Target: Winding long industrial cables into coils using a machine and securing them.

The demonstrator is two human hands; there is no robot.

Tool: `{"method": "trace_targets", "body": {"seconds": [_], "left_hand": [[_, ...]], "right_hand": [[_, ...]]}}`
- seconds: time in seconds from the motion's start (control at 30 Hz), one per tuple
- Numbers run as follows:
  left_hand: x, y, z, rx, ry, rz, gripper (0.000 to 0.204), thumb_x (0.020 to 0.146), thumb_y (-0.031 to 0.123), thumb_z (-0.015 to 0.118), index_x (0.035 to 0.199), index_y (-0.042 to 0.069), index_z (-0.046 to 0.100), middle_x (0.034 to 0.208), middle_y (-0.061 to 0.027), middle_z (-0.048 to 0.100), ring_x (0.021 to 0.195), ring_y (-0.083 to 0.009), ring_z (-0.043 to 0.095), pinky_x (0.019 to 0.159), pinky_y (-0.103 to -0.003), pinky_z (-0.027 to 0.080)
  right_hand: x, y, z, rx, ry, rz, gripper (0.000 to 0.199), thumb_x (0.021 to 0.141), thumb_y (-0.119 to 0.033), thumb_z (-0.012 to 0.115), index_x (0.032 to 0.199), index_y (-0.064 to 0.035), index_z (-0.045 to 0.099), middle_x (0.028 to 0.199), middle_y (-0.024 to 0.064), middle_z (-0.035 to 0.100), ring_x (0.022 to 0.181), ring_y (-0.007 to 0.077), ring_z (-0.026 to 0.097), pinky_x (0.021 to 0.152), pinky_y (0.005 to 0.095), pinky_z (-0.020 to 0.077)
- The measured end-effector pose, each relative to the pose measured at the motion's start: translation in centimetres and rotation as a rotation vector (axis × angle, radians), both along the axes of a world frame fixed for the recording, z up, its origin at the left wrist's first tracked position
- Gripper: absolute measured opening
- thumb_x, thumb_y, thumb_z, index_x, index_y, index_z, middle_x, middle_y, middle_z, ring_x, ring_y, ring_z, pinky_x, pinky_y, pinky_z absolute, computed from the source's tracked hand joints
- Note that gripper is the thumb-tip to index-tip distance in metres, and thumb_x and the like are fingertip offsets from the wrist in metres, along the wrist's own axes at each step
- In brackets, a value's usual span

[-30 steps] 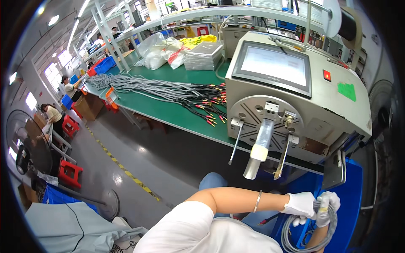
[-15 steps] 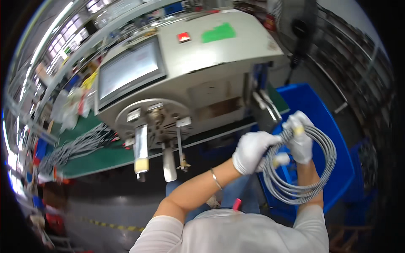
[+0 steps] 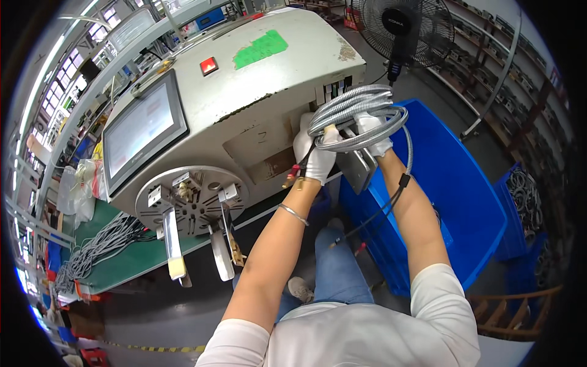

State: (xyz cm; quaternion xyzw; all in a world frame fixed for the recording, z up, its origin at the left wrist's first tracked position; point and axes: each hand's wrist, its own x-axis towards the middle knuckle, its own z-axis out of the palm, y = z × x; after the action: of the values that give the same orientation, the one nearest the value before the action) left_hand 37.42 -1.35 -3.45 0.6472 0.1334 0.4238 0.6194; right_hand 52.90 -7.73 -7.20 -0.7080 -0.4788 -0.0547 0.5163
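Note:
A coil of silvery-grey flexible metal-sheathed cable (image 3: pixel 354 105) is held up at the right end of a cream machine (image 3: pixel 275 85). My left hand (image 3: pixel 318 162), in a white glove, is closed on the coil's left side, its yellow-tipped thumb over the loops. My gloved right hand (image 3: pixel 373 131) grips the coil's right side, some fingers hidden behind the loops. Black leads with red and brass-coloured ends hang beside my left wrist. Another cable tail (image 3: pixel 400 186) splits into thin leads and dangles between my forearms. Just below the coil, a grey metal bracket (image 3: pixel 356 166) projects from the machine.
A blue bin (image 3: pixel 468 196) stands below and right of my hands. The machine carries a touch screen (image 3: pixel 145 131) and a round slotted plate (image 3: pixel 192 199) with projecting arms. Grey cables (image 3: pixel 101 254) lie on the green table (image 3: pixel 116 269). A black fan (image 3: pixel 400 30) stands behind.
Both hands have carried the coil left and away from me, from over the blue bin to the machine's right end. The coil has tipped flatter, and its loose leads now hang down.

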Motion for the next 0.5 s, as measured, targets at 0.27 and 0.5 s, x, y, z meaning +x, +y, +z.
{"method": "trace_targets", "body": {"seconds": [0.27,0.5], "left_hand": [[1.0,1.2,-2.3,0.362,-0.127,0.195,0.036,0.086,0.031,0.065,0.098,0.001,0.050,0.081,-0.0089,0.060,0.072,-0.0154,0.061,0.069,-0.027,0.050],[0.7,0.7,-1.8,0.355,-0.112,0.179,0.031,0.089,0.028,0.060,0.098,0.001,0.050,0.079,-0.0087,0.060,0.071,-0.0166,0.060,0.068,-0.028,0.049]], "right_hand": [[2.6,2.4,-3.6,-0.099,-0.541,-0.217,0.019,0.076,-0.020,0.055,0.081,-0.0057,0.066,0.082,0.0119,0.066,0.078,0.0253,0.064,0.070,0.0358,0.0501],[0.9,0.8,-1.6,0.113,-0.024,0.052,0.020,0.092,-0.016,0.050,0.102,-0.0022,0.062,0.098,0.0116,0.066,0.090,0.0218,0.062,0.081,0.0342,0.0496]]}}
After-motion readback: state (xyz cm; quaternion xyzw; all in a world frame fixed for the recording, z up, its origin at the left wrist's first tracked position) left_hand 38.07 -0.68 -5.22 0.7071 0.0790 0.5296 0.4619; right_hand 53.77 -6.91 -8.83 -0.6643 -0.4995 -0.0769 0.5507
